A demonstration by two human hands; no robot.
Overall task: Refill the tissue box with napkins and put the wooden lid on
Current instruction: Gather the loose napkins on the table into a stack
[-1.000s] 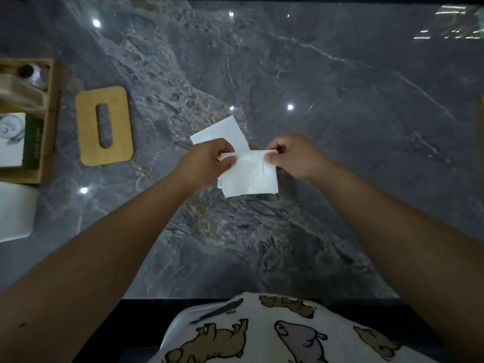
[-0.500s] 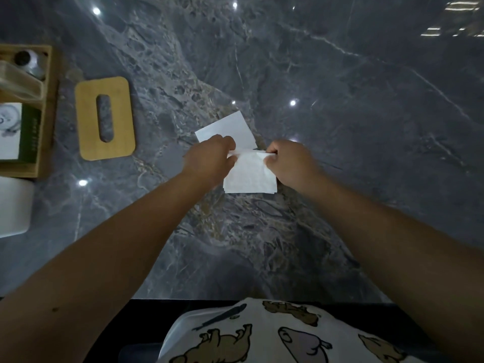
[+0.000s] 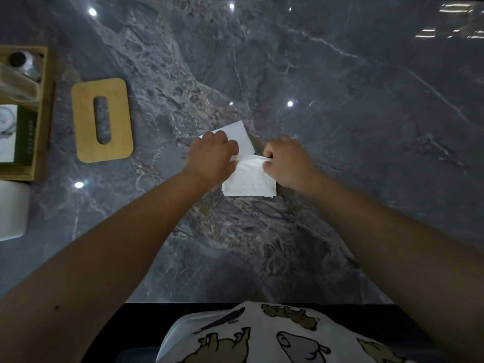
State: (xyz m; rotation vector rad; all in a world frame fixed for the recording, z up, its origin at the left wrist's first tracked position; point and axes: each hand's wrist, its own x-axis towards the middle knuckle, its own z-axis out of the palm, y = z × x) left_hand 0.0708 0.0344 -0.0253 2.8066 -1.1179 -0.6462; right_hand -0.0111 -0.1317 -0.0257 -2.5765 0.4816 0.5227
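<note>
A white napkin [image 3: 248, 179] hangs folded between both hands over the middle of the dark marble table. My left hand [image 3: 213, 157] pinches its upper left edge and my right hand [image 3: 286, 161] pinches its upper right edge. Another flat white napkin [image 3: 242, 133] lies on the table just behind my hands, partly hidden by them. The wooden lid [image 3: 115, 121], tan with a long oval slot, lies flat on the table at the left. A white box [image 3: 11, 210] sits at the left edge, cut off by the frame; its opening is not visible.
A wooden tray [image 3: 43, 100] at the far left holds a small bottle, a clear container and a green-and-white packet. The table's near edge runs just above my lap.
The two hands have drawn closer together and lower toward the table, and the napkin between them is folded narrower. The view has shifted slightly.
</note>
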